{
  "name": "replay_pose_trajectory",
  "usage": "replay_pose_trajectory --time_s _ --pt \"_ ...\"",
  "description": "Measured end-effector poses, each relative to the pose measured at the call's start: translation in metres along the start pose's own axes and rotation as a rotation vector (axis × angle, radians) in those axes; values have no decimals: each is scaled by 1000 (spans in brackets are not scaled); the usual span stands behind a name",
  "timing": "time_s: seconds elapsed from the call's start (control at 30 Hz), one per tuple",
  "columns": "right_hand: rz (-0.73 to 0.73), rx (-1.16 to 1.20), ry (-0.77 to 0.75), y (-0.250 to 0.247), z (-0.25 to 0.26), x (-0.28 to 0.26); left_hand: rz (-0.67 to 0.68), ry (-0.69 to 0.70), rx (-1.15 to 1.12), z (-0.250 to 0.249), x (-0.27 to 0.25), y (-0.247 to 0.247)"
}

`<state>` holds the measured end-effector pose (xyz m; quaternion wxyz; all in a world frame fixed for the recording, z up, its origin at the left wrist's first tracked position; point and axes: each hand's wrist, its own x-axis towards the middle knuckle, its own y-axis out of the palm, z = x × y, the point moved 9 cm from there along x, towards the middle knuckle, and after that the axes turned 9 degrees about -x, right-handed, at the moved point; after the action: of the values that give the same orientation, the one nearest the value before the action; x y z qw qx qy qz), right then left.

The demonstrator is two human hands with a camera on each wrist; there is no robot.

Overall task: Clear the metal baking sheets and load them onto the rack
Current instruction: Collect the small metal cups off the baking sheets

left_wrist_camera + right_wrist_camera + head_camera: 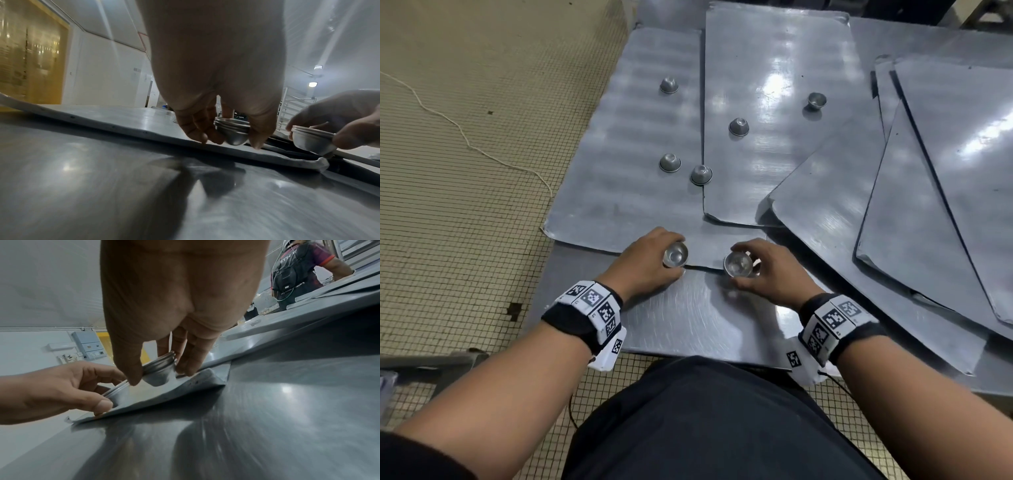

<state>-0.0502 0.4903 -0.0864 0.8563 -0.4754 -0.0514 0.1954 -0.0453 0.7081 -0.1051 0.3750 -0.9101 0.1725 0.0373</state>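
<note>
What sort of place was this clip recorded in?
Probably a commercial bakery or production kitchen. Large metal baking sheets overlap on a steel table, small metal cup moulds lie scattered on them, and a tall tray rack stands behind.

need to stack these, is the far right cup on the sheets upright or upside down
Upright: the far right cup shows its open mouth, while the other four loose cups sit dome up.

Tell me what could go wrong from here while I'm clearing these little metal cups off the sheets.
Each hand pinches a nested stack of small metal cups: left hand, right hand. An unevenly gripped stack might slip apart. Five loose cups, like the upright one, could roll off if a flat grey metal baking sheet is lifted early.
</note>
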Motion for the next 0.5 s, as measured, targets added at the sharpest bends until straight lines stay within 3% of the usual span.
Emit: replay_pose_trajectory --time_s 0.5 --pt "-47 -118 105 -14 2 61 -62 -74 15 9 50 -16"
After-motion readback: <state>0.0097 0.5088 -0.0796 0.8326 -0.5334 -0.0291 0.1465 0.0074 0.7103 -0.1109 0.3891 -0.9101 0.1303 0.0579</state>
